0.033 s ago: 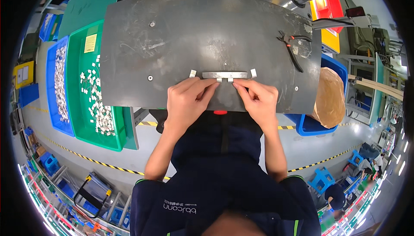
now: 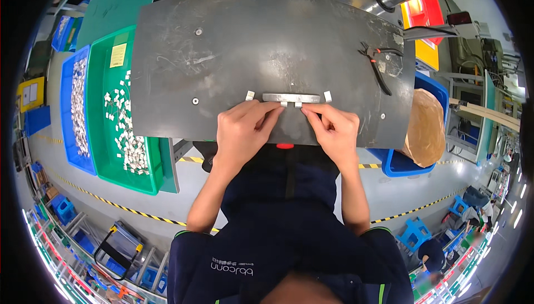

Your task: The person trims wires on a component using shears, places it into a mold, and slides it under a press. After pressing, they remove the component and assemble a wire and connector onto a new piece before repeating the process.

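My left hand (image 2: 240, 129) is closed in a pinch on a small white connector (image 2: 283, 104) at the near side of a flat metal bar (image 2: 291, 98). Just to the right, another small white connector (image 2: 298, 105) is pinched between the thumb and forefinger of my right hand (image 2: 338, 131). Both connectors sit close against the bar; whether they touch it I cannot tell. Beyond the left knuckles a white piece (image 2: 250, 95) sticks up, and a similar white piece (image 2: 327, 96) shows by my right fingers. What joins these pieces to the connectors is hidden.
The dark worktop (image 2: 183, 81) has red-handled cutting pliers (image 2: 376, 65) at its right. At the left are a green bin (image 2: 100, 109) with loose white connectors and a blue bin (image 2: 64, 87) of small parts. Brown paper (image 2: 424, 129) lines a blue box (image 2: 397, 162) at the right.
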A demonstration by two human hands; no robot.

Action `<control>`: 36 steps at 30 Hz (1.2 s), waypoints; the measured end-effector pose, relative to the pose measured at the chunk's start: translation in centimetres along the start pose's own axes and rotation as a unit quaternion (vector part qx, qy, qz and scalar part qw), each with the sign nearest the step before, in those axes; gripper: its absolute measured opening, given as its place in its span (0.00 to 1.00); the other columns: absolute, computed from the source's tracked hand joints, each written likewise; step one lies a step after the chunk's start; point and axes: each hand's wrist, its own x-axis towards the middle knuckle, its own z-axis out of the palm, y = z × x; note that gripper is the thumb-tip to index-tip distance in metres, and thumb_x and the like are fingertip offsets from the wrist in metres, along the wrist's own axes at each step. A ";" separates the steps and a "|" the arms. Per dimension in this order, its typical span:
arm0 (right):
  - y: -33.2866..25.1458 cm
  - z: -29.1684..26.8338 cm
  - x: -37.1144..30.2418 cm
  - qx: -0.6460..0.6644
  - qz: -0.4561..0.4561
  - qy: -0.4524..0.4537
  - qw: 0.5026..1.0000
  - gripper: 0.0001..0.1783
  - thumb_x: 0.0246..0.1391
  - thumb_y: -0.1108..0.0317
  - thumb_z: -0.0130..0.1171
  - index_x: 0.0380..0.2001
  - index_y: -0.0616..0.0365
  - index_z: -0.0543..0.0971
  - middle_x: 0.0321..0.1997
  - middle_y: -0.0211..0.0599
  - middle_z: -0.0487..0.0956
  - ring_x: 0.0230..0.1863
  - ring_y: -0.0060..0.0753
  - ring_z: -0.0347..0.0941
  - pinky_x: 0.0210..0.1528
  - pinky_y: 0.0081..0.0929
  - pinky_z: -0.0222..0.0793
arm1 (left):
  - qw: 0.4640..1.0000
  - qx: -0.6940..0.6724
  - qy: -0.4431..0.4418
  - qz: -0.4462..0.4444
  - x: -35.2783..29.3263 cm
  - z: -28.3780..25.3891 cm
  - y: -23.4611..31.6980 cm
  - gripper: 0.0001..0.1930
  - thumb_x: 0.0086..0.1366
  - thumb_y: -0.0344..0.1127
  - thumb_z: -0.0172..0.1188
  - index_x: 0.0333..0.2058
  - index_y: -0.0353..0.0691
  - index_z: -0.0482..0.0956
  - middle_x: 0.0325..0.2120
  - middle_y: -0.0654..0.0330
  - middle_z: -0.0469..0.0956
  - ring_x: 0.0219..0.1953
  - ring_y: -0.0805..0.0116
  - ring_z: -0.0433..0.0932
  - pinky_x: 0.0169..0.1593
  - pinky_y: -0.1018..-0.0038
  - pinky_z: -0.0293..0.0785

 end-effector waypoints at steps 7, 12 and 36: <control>0.1 0.1 -0.1 0.041 -0.009 -0.039 0.998 0.04 0.54 0.78 0.72 0.31 0.58 0.87 0.12 0.27 0.62 0.14 0.17 0.56 0.20 0.22 0.52 | 0.988 -0.125 -0.055 -0.068 -1.0 -2.6 0.6 0.05 0.57 0.26 0.74 0.32 0.39 0.87 0.18 0.61 0.72 0.19 0.67 0.69 0.25 0.68 0.66; -1.3 -1.5 -0.7 0.014 -0.058 -0.017 0.998 0.06 0.50 0.79 0.73 0.31 0.57 0.87 0.12 0.25 0.65 0.14 0.22 0.62 0.22 0.24 0.58 | 0.953 -0.289 -0.001 -0.092 -2.4 -3.1 3.3 0.06 0.62 0.25 0.73 0.38 0.36 0.89 0.46 0.54 0.84 0.47 0.66 0.83 0.49 0.71 0.80; -1.4 3.3 0.7 0.125 -0.089 -0.116 0.981 0.08 0.60 0.77 0.67 0.43 0.61 0.85 0.14 0.21 0.67 0.17 0.12 0.58 0.23 0.18 0.49 | 0.892 0.097 0.377 -0.230 -1.3 -34.3 -14.6 0.17 0.69 0.41 0.68 0.51 0.36 0.87 0.46 0.54 0.88 0.52 0.68 0.83 0.60 0.69 0.75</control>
